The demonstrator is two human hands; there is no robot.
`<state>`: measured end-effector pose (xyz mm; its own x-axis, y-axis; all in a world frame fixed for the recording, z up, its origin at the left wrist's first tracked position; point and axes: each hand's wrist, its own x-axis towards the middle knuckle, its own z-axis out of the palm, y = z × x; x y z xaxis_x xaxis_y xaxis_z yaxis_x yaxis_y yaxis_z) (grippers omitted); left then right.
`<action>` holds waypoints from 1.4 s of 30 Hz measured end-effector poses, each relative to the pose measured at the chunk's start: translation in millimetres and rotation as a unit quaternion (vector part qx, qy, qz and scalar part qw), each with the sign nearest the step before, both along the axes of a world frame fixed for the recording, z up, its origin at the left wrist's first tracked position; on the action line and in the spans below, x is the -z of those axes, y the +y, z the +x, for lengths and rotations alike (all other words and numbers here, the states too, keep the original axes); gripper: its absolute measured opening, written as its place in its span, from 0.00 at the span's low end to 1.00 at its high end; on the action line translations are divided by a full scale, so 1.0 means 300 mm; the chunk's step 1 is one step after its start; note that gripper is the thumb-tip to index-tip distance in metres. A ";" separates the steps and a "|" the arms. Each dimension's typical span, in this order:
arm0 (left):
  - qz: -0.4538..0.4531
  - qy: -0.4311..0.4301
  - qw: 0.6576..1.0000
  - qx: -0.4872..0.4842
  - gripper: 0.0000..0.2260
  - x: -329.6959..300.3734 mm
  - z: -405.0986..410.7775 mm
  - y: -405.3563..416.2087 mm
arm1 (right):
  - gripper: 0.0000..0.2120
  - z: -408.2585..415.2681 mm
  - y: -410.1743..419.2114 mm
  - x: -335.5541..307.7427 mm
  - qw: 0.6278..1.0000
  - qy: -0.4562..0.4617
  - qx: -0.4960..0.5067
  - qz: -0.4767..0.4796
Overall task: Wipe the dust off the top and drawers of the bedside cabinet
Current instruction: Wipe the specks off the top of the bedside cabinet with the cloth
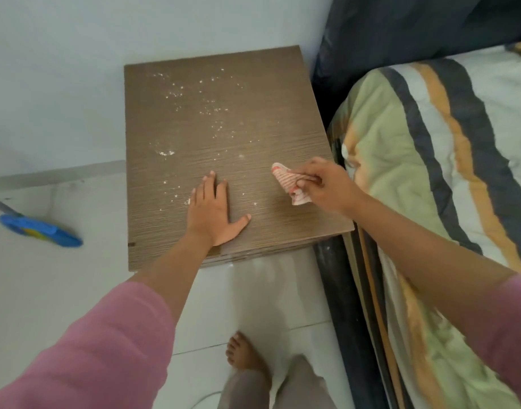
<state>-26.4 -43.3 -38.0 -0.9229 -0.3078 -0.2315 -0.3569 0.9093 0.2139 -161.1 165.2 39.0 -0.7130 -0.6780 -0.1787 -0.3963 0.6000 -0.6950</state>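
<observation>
The brown wood-grain top of the bedside cabinet [253, 119] fills the middle of the head view, seen from above. White dust specks [194, 95] are scattered over its far and middle parts. My left hand [213, 212] lies flat, fingers spread, on the near part of the top. My right hand [324, 187] is closed around a bunched red-and-white striped cloth [286, 181], which rests on the top near its right edge. The drawer fronts are hidden below the top's front edge.
A bed with a striped green, white, orange and dark quilt [430, 172] stands tight against the cabinet's right side. A blue mop head [39, 230] lies on the white tiled floor at left. My bare foot [241, 352] stands in front of the cabinet. White wall behind.
</observation>
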 end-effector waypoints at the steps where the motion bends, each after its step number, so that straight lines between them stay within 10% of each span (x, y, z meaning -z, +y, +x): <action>1: 0.005 0.014 1.000 0.003 0.43 -0.005 -0.002 -0.005 | 0.14 -0.033 -0.033 -0.010 1.000 0.012 0.006 -0.010; 27: -0.036 -0.002 0.998 -0.058 0.39 0.063 -0.544 -0.433 | 0.17 -0.936 -0.694 0.319 0.958 0.189 0.203 0.078; 42: -0.012 0.011 0.997 -0.071 0.39 0.056 -0.550 -0.435 | 0.18 -0.881 -0.855 0.315 0.994 0.096 -0.034 -0.042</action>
<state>-191.3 -173.9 -54.8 -0.8742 -0.4416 -0.2021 -0.4784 0.8546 0.2019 -425.6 -91.2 -55.4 -0.6806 -0.7325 0.0160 -0.5640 0.5099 -0.6496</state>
